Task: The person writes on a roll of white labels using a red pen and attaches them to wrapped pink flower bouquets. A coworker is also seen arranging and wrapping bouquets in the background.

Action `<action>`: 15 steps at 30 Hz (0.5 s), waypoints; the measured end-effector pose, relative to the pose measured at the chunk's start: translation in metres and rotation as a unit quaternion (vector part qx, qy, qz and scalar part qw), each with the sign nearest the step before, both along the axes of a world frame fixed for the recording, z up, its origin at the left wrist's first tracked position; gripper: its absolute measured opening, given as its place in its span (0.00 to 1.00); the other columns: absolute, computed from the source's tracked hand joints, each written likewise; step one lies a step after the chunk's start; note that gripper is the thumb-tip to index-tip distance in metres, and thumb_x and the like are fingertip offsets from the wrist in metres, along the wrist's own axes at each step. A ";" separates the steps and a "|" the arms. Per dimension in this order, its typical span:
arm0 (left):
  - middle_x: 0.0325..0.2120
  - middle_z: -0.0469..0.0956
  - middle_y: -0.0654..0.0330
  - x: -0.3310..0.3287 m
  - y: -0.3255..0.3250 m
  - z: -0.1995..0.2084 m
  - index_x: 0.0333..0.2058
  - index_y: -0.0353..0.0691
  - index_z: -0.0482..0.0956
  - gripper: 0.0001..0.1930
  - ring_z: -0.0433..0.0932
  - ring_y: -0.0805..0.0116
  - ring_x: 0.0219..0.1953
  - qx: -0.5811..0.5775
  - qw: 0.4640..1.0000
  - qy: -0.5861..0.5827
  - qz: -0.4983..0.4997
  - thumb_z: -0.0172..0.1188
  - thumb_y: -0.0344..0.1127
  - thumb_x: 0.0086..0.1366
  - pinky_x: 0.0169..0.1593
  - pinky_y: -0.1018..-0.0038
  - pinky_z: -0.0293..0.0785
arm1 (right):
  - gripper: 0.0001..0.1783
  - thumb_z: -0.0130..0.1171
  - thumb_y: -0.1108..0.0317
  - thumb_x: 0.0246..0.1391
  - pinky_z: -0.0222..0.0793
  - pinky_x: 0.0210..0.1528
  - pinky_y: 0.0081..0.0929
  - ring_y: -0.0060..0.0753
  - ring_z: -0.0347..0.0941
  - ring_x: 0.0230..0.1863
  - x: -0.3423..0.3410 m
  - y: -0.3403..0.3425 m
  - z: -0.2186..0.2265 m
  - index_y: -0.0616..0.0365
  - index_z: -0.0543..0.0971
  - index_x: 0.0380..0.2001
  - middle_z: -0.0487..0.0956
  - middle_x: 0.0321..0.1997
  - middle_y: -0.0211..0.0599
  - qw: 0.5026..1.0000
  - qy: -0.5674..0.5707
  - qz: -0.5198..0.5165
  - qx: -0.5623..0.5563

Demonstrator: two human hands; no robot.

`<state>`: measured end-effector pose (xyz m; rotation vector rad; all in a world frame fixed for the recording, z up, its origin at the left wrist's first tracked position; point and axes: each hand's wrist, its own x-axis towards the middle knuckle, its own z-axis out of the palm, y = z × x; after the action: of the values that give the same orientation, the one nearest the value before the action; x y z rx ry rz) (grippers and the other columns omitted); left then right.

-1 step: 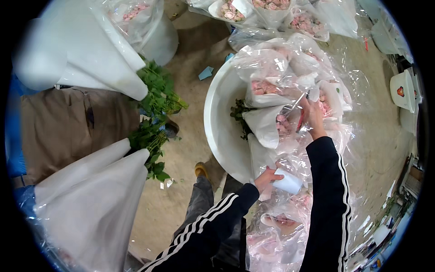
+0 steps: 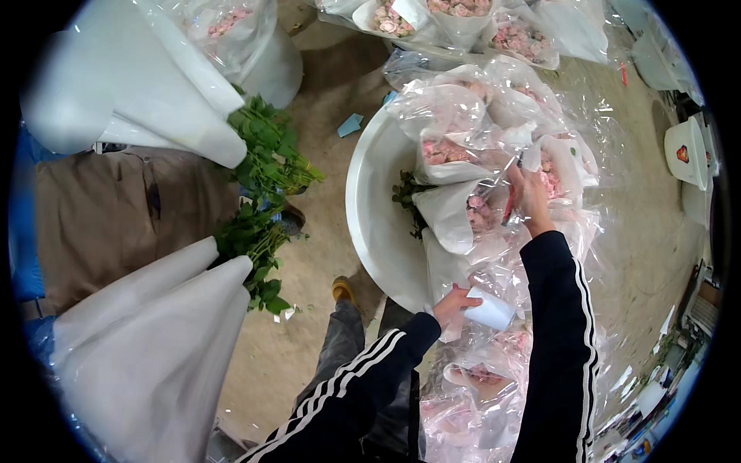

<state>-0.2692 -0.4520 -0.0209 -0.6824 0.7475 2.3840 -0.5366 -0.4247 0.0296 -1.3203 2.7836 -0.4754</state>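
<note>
My left hand (image 2: 457, 304) is closed around a pale, curved piece of white paper (image 2: 489, 309), low over the wrapped flowers. Farther up, my right hand (image 2: 531, 193) grips a red-handled tool (image 2: 509, 205) with a dark end; its exact kind is hard to make out. That hand is among bouquets of pink roses (image 2: 478, 214) in white paper and clear plastic. Another rose bouquet (image 2: 445, 150) lies just left of it. The bouquets fill the right side of a big white round tub (image 2: 361, 202), and green leaves (image 2: 407, 193) show inside.
At left, a person in brown trousers (image 2: 116, 208) is beside large white-wrapped bundles (image 2: 147, 355) with green stems (image 2: 266, 147) sticking out. A grey bucket (image 2: 274, 73) and more wrapped roses (image 2: 521, 40) stand at the far side. White tubs (image 2: 685, 154) line the right.
The wrapped bundles at left have shifted very slightly left. Both my hands keep almost the same place and grip.
</note>
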 end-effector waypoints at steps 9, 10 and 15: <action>0.33 0.74 0.60 0.000 -0.002 -0.006 0.36 0.32 0.74 0.15 0.71 0.72 0.39 0.046 0.999 0.007 -0.020 0.58 0.34 0.50 0.46 0.77 0.61 | 0.04 0.43 0.68 0.48 0.60 0.25 0.41 0.51 0.67 0.25 -0.017 -0.005 0.003 0.55 0.65 0.25 0.70 0.21 0.47 1.000 -0.009 -0.018 -0.015; 0.33 0.74 0.60 0.001 -0.001 -0.005 0.36 0.32 0.74 0.15 0.71 0.73 0.39 0.050 0.999 0.002 -0.019 0.59 0.34 0.50 0.47 0.77 0.61 | 0.03 0.43 0.69 0.47 0.60 0.25 0.42 0.52 0.67 0.25 -0.019 -0.005 0.001 0.55 0.65 0.25 0.70 0.21 0.47 1.000 -0.010 -0.015 -0.012; 0.34 0.74 0.60 0.002 0.005 -0.008 0.37 0.33 0.73 0.15 0.69 0.72 0.40 0.025 0.999 -0.005 -0.024 0.58 0.33 0.50 0.47 0.77 0.59 | 0.04 0.44 0.72 0.43 0.60 0.25 0.42 0.53 0.68 0.26 -0.030 -0.009 -0.001 0.54 0.64 0.26 0.70 0.20 0.47 0.999 -0.052 -0.016 0.002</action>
<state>-0.2672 -0.4475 -0.0287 -0.6484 0.6911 2.3461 -0.5668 -0.4337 0.0283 -1.2154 2.7220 -0.5233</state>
